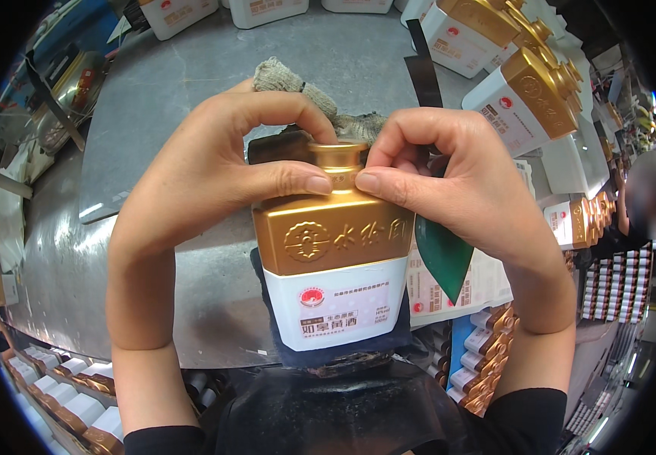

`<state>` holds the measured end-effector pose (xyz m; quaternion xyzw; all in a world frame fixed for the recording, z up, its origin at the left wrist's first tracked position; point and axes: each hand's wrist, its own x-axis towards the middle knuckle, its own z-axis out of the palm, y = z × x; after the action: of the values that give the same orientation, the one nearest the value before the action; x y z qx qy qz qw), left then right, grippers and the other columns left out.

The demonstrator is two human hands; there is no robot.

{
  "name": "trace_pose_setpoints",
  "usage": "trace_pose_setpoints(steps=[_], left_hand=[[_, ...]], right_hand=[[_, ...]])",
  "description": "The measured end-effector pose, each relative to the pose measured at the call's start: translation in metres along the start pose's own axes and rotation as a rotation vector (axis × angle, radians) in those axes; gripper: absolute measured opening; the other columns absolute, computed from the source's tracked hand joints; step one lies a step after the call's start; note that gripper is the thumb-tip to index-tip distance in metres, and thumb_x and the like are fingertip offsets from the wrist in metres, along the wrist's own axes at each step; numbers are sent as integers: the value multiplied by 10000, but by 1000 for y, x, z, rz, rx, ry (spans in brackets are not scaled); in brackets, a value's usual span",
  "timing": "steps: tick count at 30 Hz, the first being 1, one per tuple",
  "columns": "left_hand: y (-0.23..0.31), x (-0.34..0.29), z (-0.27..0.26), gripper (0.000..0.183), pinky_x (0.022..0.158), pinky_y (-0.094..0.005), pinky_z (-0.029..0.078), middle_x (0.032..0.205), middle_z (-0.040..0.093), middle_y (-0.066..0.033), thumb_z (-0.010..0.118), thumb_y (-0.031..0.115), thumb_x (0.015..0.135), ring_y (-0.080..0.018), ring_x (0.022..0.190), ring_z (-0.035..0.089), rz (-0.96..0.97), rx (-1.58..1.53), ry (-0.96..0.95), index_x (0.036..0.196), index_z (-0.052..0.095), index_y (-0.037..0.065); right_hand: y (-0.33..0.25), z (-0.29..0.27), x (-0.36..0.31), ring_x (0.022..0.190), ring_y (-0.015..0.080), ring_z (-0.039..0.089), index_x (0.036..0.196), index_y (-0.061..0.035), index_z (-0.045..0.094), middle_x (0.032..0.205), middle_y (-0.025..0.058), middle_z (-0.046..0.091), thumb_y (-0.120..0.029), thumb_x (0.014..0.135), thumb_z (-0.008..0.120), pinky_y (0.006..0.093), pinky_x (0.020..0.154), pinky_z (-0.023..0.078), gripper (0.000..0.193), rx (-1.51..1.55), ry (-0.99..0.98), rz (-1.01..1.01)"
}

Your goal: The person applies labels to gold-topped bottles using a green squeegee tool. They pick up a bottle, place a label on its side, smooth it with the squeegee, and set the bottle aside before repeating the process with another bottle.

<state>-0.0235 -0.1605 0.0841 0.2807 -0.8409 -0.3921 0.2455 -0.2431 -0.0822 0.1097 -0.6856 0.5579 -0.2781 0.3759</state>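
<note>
A flat-sided bottle [335,254], gold above and white below, with raised gold lettering and a printed label, stands in front of me on a dark blue cloth [343,356]. My left hand [221,155] grips its narrow gold neck [339,159], thumb on the front and index finger behind. From the other side, my right hand [449,163] presses its thumb against the neck, fingers curled. Below that right hand a green pointed, leaf-shaped piece [444,258] sticks out; its upper end is hidden. Behind the neck lies a grey knitted glove or cloth [290,80].
More gold-and-white bottles [521,98] stand at the far right, others along the table's far edge. A printed label sheet [460,284] lies right of the bottle. Boxed rows of bottles [66,390] flank the grey metal table [184,303]. Another person [643,197] is at the right.
</note>
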Motion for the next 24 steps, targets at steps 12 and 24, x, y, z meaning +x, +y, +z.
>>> trace_pose_setpoints(steps=[12, 24], left_hand=[[-3, 3, 5, 327, 881, -291, 392, 849, 668, -18, 824, 269, 672, -141, 888, 571, -30, -46, 10, 843, 669, 37], [1, -47, 21, 249, 831, -334, 475, 1001, 728, -74, 658, 152, 864, -250, 894, 611, 255, 152, 253, 1066, 723, 21]], right_hand=[[4, -12, 7, 584, 47, 486, 763, 6, 635, 642, 1, 572, -162, 836, 724, 220, 531, 384, 204, -251, -18, -88], [29, -8, -84, 556, 122, 548, 792, 1, 618, 616, 58, 574, -111, 823, 701, 256, 531, 419, 143, -105, 401, 14]])
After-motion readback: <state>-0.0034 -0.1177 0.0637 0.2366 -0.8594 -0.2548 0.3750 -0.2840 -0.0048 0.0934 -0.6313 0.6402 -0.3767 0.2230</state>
